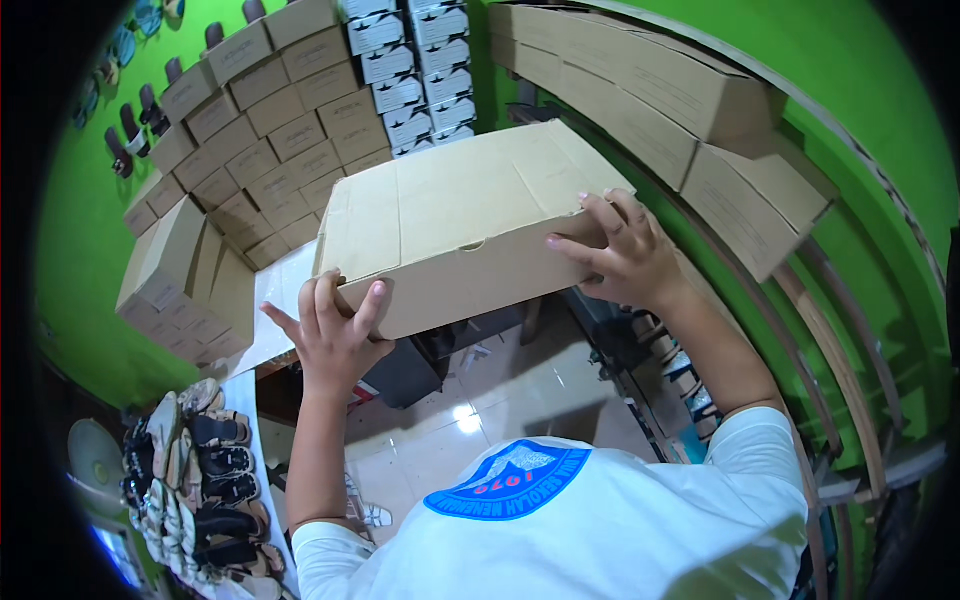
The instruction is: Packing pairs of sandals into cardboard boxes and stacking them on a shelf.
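Observation:
A large tan cardboard box point(450, 195) with a closed lid is held up in front of me, level with my chest and over the floor. My left hand point(333, 325) grips its near left corner, thumb against the front side, one finger stuck out to the left. At the near right corner my right hand point(625, 250) has its fingers bent over the top edge and its thumb on the front side. The underside of the box is hidden.
Cardboard boxes point(265, 130) are stacked along the back left wall, beside white boxes point(395, 75). More cartons point(700, 130) sit on a wooden rack at the right. Sandals point(215, 460) crowd a white table at the left. A tiled floor point(460, 400) lies below.

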`<action>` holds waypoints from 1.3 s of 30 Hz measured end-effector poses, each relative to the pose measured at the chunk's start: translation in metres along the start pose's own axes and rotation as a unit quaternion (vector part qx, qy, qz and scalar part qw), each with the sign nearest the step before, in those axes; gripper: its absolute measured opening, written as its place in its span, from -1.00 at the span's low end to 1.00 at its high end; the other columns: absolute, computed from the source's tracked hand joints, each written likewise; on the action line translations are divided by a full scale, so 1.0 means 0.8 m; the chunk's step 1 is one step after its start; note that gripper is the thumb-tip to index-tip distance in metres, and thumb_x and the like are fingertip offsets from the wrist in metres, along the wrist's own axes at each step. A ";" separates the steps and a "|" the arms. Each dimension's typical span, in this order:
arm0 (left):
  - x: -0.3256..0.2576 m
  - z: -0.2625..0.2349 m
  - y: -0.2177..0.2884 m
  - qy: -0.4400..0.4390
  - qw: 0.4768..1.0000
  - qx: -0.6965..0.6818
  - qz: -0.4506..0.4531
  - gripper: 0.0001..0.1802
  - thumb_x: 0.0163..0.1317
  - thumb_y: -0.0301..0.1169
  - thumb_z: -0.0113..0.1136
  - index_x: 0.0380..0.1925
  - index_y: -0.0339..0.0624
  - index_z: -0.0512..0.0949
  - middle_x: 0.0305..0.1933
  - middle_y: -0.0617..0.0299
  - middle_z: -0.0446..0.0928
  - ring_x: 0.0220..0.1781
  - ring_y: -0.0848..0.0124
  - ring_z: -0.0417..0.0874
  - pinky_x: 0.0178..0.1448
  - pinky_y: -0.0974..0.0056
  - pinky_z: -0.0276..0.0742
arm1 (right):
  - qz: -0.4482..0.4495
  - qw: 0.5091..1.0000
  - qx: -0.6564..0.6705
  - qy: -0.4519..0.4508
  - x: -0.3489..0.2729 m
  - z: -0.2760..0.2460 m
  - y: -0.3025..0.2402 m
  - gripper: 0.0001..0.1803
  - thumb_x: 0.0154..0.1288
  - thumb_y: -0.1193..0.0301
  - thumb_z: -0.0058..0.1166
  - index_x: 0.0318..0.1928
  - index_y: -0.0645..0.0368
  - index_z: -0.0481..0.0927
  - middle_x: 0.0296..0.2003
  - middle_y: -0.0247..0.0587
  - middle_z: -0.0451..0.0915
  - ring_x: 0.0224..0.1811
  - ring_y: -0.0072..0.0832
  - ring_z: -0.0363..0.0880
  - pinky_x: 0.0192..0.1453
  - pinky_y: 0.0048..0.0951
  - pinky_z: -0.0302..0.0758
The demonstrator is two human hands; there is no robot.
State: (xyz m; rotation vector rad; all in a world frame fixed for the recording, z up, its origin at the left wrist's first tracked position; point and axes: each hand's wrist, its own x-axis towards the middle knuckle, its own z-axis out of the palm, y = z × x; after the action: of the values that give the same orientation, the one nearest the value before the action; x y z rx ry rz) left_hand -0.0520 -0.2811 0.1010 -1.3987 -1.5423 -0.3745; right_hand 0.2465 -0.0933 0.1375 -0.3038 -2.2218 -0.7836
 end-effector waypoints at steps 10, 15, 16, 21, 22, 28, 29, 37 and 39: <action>0.065 -0.108 0.118 0.117 0.993 -0.034 -0.001 0.08 -0.60 0.19 0.36 0.15 0.57 0.15 0.07 0.12 0.26 0.14 0.15 0.30 0.33 -0.33 -0.60 | -0.017 0.998 -0.059 0.030 -0.065 -0.192 0.080 -0.27 -0.57 0.32 0.32 -0.11 -0.38 0.58 0.13 -0.21 0.25 0.06 -0.12 0.27 0.07 -0.19 0.39; 0.099 -0.165 0.188 0.160 0.984 -0.080 0.009 -0.12 -0.36 0.18 0.26 0.14 0.58 0.23 0.06 0.10 0.33 0.10 0.17 0.33 0.33 -0.29 -0.63 | -0.010 0.996 -0.085 0.001 -0.103 -0.285 0.119 -0.17 -0.58 0.39 0.39 -0.04 -0.35 0.51 0.15 -0.22 0.21 0.06 -0.06 0.28 0.03 -0.13 0.42; 0.107 -0.172 0.201 0.159 0.984 -0.083 0.008 -0.12 -0.36 0.18 0.26 0.14 0.58 0.23 0.06 0.10 0.33 0.10 0.17 0.33 0.33 -0.29 -0.63 | -0.010 0.996 -0.086 -0.002 -0.113 -0.296 0.129 -0.17 -0.58 0.39 0.39 -0.04 -0.35 0.51 0.15 -0.22 0.21 0.06 -0.06 0.28 0.03 -0.13 0.42; 0.149 -0.199 0.265 0.130 0.988 -0.074 0.035 -0.04 -0.44 0.14 0.30 0.17 0.58 0.21 0.05 0.15 0.31 0.08 0.21 0.33 0.32 -0.29 -0.65 | -0.020 0.997 -0.075 0.013 -0.149 -0.320 0.190 -0.07 -0.55 0.39 0.40 0.08 -0.31 0.41 0.14 -0.20 0.21 0.10 -0.03 0.27 0.10 -0.10 0.40; 0.160 -0.202 0.277 0.117 0.989 -0.086 0.038 0.00 -0.49 0.11 0.33 0.17 0.58 0.21 0.05 0.16 0.30 0.08 0.22 0.32 0.32 -0.29 -0.65 | -0.019 0.997 -0.071 0.014 -0.155 -0.321 0.202 -0.05 -0.54 0.40 0.40 0.10 -0.31 0.40 0.14 -0.20 0.21 0.11 -0.04 0.27 0.12 -0.10 0.39; 0.196 -0.213 0.311 0.090 0.988 -0.112 0.050 0.19 -0.69 -0.08 0.44 0.21 0.55 0.16 0.04 0.14 0.24 0.06 0.20 0.30 0.30 -0.31 -0.69 | 0.040 0.993 -0.085 -0.066 -0.173 -0.319 0.242 0.02 -0.49 0.37 0.42 0.18 -0.36 0.30 0.23 -0.17 0.13 0.20 -0.09 0.19 0.25 -0.09 0.24; 0.202 -0.213 0.315 0.092 0.987 -0.118 0.055 0.18 -0.67 -0.10 0.44 0.21 0.55 0.15 0.05 0.14 0.23 0.06 0.20 0.30 0.31 -0.32 -0.65 | 0.063 0.990 -0.088 -0.095 -0.176 -0.317 0.244 0.04 -0.46 0.35 0.43 0.21 -0.37 0.26 0.26 -0.17 0.10 0.24 -0.10 0.15 0.29 -0.09 0.18; 0.249 -0.229 0.345 0.076 0.982 -0.110 0.132 0.10 -0.41 -0.29 0.37 0.26 0.46 0.05 0.07 -0.01 0.20 0.09 0.06 0.24 0.30 -0.28 -0.12 | 0.074 0.974 -0.202 -0.075 -0.199 -0.303 0.231 -0.22 0.00 0.05 0.13 0.27 -0.37 0.14 0.32 -0.27 0.02 0.31 -0.21 0.07 0.36 -0.10 0.03; 0.264 -0.225 0.365 0.088 0.979 -0.118 0.141 0.08 -0.38 -0.30 0.35 0.26 0.45 0.06 0.06 -0.01 0.20 0.08 0.07 0.24 0.30 -0.26 -0.10 | 0.050 0.966 -0.242 -0.072 -0.204 -0.302 0.232 -0.29 0.08 -0.01 0.03 0.27 -0.36 0.14 0.32 -0.29 0.03 0.30 -0.22 0.10 0.35 -0.10 0.05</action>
State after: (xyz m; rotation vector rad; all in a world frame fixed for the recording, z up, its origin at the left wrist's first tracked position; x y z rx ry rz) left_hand 0.3170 -0.2112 0.2472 -1.6959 -1.1632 -0.5042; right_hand 0.5792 -0.0938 0.2307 -0.7243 -2.0992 -1.2799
